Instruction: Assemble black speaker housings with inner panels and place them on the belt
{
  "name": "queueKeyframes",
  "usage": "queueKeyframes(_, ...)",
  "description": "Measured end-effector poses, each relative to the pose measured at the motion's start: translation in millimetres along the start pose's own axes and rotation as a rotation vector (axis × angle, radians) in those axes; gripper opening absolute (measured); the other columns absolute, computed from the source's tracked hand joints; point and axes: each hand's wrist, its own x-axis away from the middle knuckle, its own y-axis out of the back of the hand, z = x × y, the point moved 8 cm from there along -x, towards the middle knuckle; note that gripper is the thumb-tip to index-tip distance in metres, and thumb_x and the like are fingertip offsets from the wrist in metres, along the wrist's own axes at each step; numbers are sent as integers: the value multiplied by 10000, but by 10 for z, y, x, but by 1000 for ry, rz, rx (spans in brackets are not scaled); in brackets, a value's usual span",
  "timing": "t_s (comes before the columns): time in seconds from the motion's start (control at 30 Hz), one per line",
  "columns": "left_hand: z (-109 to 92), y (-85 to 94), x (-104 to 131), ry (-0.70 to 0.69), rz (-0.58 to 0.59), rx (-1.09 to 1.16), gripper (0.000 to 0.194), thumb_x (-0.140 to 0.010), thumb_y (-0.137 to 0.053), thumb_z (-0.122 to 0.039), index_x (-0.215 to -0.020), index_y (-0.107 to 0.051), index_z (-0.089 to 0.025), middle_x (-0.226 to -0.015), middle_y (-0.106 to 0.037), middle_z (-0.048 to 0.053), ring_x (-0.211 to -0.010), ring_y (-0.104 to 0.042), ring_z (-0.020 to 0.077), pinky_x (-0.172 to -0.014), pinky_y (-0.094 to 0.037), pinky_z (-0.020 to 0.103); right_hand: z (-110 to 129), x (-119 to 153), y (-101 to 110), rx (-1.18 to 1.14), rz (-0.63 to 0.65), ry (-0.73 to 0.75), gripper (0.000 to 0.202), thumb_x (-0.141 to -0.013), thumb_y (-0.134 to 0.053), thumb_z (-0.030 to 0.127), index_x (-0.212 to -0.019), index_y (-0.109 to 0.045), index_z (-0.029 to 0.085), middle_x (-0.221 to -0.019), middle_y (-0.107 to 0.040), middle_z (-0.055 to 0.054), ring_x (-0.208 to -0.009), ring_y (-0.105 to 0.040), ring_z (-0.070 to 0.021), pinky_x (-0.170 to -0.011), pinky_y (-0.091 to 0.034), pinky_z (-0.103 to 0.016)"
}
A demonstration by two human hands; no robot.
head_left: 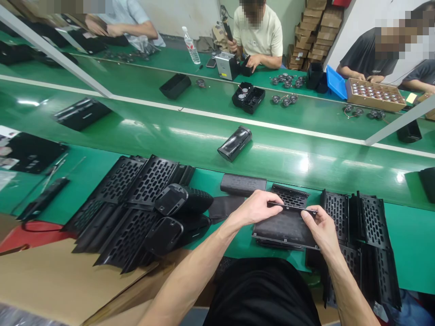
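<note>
A black mesh-covered panel is held between my two hands, its inner face toward me. My left hand pinches its upper left edge with thumb and fingers. On the upper right edge, my right hand grips with thumb in front and fingers behind. Behind the panel lies a slotted black grille. Left of it are a dark grille cover and a piece of black cloth. Two black speaker housings rest further left, near my left forearm.
Stacks of slotted grilles stand at the left and right. Beyond the bench runs a green conveyor carrying a black speaker. Several people work across it, near a water bottle and a cardboard tray. A power tool lies left.
</note>
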Motion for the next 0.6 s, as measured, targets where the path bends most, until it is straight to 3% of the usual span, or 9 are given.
queueKeyframes(0.1,22,-38,-11,-11,-10,16,178,-839,-680,-261,-942,-818,-217,-954,-824,-3,-896,-753,187,-812,-511,261,240,-32,55,215,-1,191,414,-802,-754,549,-1057,-689,230,-991,-731,-66,-866,-669,-252,-775,-530,-363)
queueKeyframes(0.2,11,-64,-32,-2,-36,5,184,-833,-673,-267,-942,-813,-216,-923,-821,-6,-851,-747,182,-777,-507,261,508,-51,-18,398,112,348,312,-855,-702,468,-1080,-713,252,-1094,-737,-65,-1030,-684,-273,-921,-517,-395)
queueKeyframes(0.33,-66,-98,-56,-6,-45,-81,177,-820,-661,-263,-907,-807,-217,-876,-812,-6,-817,-732,183,-760,-492,268,612,-101,-163,624,238,337,230,-911,-592,403,-1020,-746,270,-998,-773,-33,-934,-721,-266,-844,-517,-385)
queueKeyframes(0.6,-95,-72,-63,161,-90,-247,171,-841,-675,-387,-889,-812,-295,-943,-818,-34,-898,-725,206,-737,-442,299,518,-172,-214,724,79,238,187,-859,-621,423,-868,-745,283,-941,-781,-9,-877,-728,-261,-739,-481,-348)
